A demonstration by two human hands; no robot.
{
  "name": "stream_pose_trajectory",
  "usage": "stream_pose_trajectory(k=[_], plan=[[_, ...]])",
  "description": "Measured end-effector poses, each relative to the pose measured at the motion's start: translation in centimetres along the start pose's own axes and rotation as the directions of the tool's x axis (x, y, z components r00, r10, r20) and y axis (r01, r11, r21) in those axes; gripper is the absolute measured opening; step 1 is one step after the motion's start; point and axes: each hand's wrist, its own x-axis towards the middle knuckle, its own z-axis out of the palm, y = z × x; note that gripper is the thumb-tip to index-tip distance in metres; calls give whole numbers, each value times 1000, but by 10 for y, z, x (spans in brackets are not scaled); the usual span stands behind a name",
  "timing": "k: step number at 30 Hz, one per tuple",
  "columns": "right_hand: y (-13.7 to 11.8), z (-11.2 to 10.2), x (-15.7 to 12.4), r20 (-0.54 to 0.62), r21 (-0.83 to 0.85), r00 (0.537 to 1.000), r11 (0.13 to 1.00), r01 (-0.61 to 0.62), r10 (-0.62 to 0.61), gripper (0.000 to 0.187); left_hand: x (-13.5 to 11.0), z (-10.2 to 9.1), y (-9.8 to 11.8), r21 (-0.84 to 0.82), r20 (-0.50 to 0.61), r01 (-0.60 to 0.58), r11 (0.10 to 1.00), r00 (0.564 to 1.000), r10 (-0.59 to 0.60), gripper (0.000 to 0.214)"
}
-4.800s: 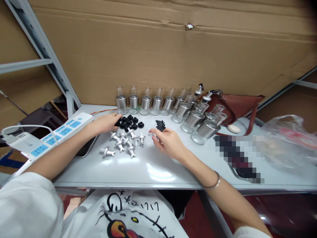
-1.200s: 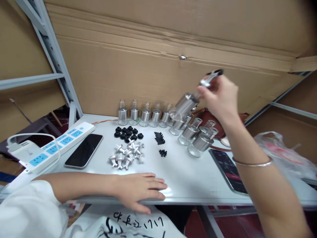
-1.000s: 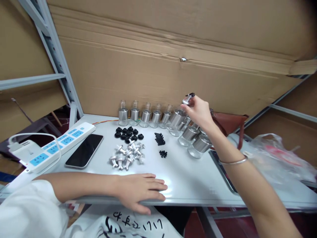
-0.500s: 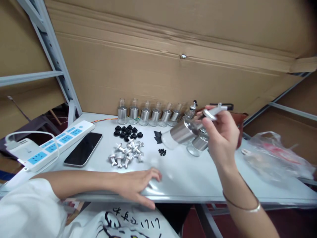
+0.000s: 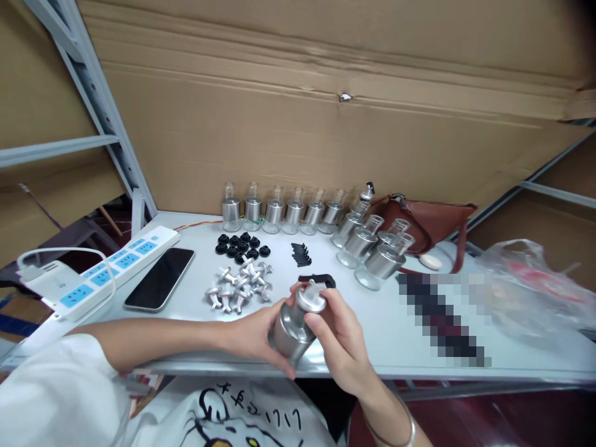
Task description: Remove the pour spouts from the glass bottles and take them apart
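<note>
- Gripping with both hands, we hold a steel-sleeved bottle [image 5: 289, 332] tilted just above the front edge of the white table [image 5: 382, 341]. Our left hand [image 5: 254, 332] is wrapped closed around its body, and our right hand [image 5: 342, 332] pinches its silver spout cap [image 5: 311, 299] between thumb and fingers.
- Just beyond the bottle lies a heap of white plastic fittings [image 5: 239, 285].
- Left of the heap, a dark phone [image 5: 161, 285] lies flat beside a white power strip [image 5: 107, 267] with blue sockets.
- Further back sits a cluster of black rubber stoppers [image 5: 242, 243], with a small pile of black pins [image 5: 300, 253] to its right.
- To the right, a group of open-necked bottles [image 5: 372, 248] stands in front of a brown leather bag [image 5: 428, 217]. A crumpled plastic bag [image 5: 531, 285] lies at the far right.
- At the back, a row of bottles [image 5: 279, 214] lines the cardboard wall [image 5: 326, 124].
</note>
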Motion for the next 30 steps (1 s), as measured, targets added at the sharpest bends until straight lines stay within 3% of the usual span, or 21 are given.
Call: stream_pose_trajectory(k=[3,7,14,18,20,24,30], plan=[[-5,1,3,70,11,996,999,45,-46,25,2,0,3,3,-4,17,1000,1000,-17,74],[-8,3,1,121,31,991,998,62,-65,40,2,2,3,-10,2,-8,1000,1000,8,65],[-1,4,-3,151,104,987,994,40,-56,38,2,1,7,25,9,24,999,1000,-24,65],[-2,3,-4,116,136,993,990,-33,17,54,2,1,9,22,19,20,1000,1000,-21,64],[-4,5,-3,107,123,994,991,-49,35,51,2,1,9,10,21,14,1000,1000,-15,63],[-5,13,1,33,51,998,998,45,-47,33,3,2,8,-3,25,39,999,999,-39,63],[-1,26,7,-84,-20,986,989,146,-148,30,3,1,8,29,51,69,997,996,-71,59]])
